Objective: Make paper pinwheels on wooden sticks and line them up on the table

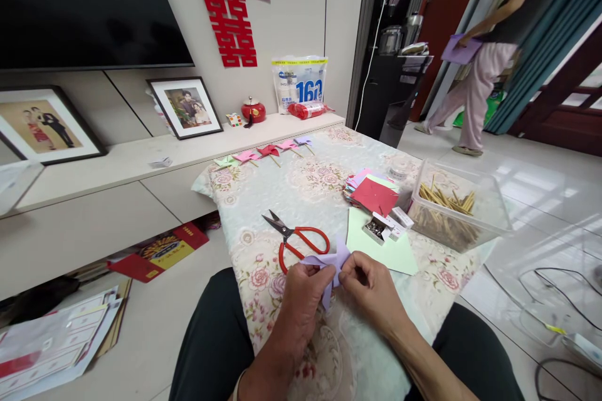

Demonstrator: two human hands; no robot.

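"160" on white bag (300, 83), red double-happiness sign (226, 7) on wall

paper (329, 266): lilac | scissors (301, 241): red handles | cloth (301, 185): floral

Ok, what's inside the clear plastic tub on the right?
The clear plastic tub holds a pile of thin wooden sticks, heaped toward its left side. Whatever lies beneath the pile is covered and cannot be seen.

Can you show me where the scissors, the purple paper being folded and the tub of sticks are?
Scissors (301, 239): head view, on the red handle loop.
Purple paper (332, 261): head view, on the folded middle between the hands.
Tub (489, 216): head view, on its clear side wall.
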